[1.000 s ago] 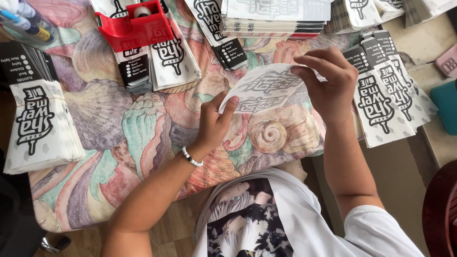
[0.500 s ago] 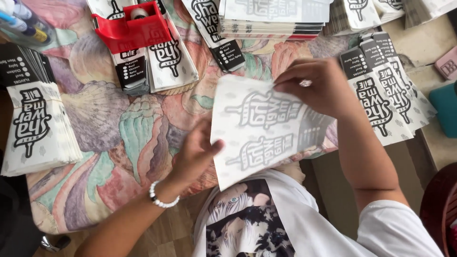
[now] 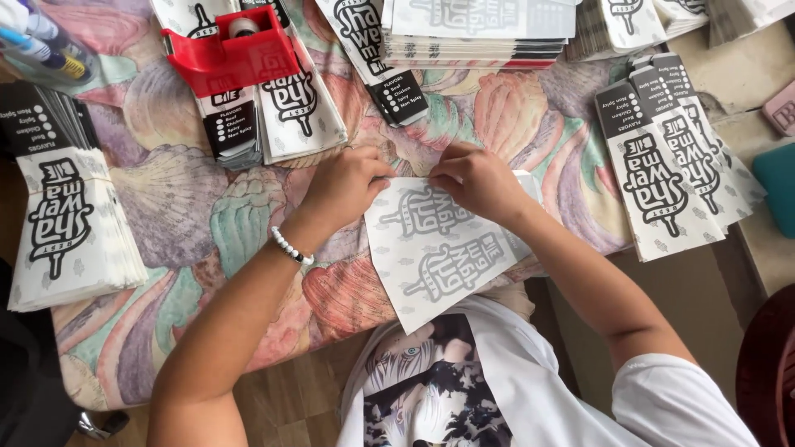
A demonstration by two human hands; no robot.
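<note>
A white paper sheet (image 3: 439, 252) with grey printed lettering showing through lies flat on the shell-patterned tablecloth (image 3: 190, 223), its near corner hanging over the table edge. My left hand (image 3: 344, 186), a white bead bracelet at its wrist, pinches the sheet's far left corner. My right hand (image 3: 476, 182) presses and pinches the sheet's far edge just beside it. The two hands nearly touch each other.
Stacks of printed paper bags lie at the left (image 3: 70, 223), back centre (image 3: 290, 103), back (image 3: 472, 29) and right (image 3: 679, 157). A red tape dispenser (image 3: 232, 54) sits at the back left. Marker pens (image 3: 41, 45) lie at the far left corner. A teal object (image 3: 778, 182) sits at the right.
The sheet was held up in the air and unfolded; now it lies flat on the table. Both hands have come together at its far edge.
</note>
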